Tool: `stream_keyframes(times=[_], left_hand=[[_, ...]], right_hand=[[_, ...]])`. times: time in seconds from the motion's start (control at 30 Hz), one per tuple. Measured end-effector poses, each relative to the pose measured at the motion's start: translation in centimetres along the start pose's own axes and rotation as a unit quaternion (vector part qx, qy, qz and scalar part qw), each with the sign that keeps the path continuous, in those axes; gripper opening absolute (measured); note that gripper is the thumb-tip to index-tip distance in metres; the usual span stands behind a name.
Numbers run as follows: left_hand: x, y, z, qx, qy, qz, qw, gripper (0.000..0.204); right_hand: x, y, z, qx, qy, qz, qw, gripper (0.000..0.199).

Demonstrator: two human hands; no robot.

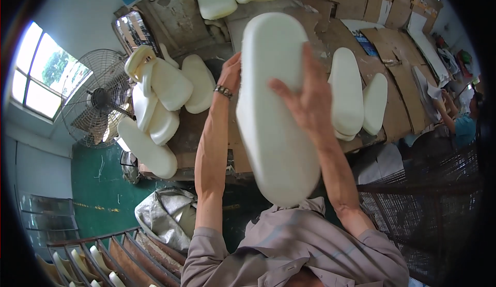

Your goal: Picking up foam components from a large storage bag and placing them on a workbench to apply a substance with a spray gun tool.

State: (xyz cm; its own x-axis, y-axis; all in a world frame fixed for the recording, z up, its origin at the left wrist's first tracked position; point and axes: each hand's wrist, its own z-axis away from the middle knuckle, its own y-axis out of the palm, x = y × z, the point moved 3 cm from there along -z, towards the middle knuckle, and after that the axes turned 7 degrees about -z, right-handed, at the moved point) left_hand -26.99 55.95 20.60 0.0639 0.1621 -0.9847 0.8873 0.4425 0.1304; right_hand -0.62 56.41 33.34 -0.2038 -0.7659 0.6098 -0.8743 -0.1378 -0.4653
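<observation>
Nearest the head camera, a cream foam piece point(274, 126) is standing upright near centre. Your left hand point(231, 75) is holding its 10 o'clock edge, fingers hidden, so I cannot tell how firmly. Your right hand point(312, 98) is lying spread over its 3 o'clock side, blurred. If the left hand alone is bearing the weight, a loose hold could cause twisting or dropping.

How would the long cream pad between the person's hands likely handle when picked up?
The cream pad looks like moulded foam, so it's probably light for its size. With no visible sag between the left hand and right hand, it seems fairly stiff. Its smooth face might be slightly slippery.
</observation>
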Motion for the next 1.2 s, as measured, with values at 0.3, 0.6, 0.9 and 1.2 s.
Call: stream_keyframes(times=[0.3, 0.6, 0.9, 1.2], left_hand=[[8.7, 3.8, 17.1, -0.135, -0.114, -0.052, 0.983, 0.096], [7.2, 2.6, 19.9, -0.166, -0.143, -0.14, 0.965, 0.116], [10.4, -0.9, 20.6, -0.16, -0.188, -0.11, 0.963, 0.109], [8.1, 1.2, 18.2, -0.148, -0.159, -0.139, 0.966, 0.106]], right_hand=[[-14.4, 10.4, 1.9, 0.054, 0.14, 0.029, 0.988, 0.093], [-25.6, 10.2, 9.1, 0.046, 0.282, -0.092, 0.954, 0.049], [-35.9, 12.7, 22.3, 0.314, 0.284, 0.151, 0.893, 0.061], [-30.9, 5.9, 22.5, 0.159, 0.4, 0.033, 0.902, 0.033]])
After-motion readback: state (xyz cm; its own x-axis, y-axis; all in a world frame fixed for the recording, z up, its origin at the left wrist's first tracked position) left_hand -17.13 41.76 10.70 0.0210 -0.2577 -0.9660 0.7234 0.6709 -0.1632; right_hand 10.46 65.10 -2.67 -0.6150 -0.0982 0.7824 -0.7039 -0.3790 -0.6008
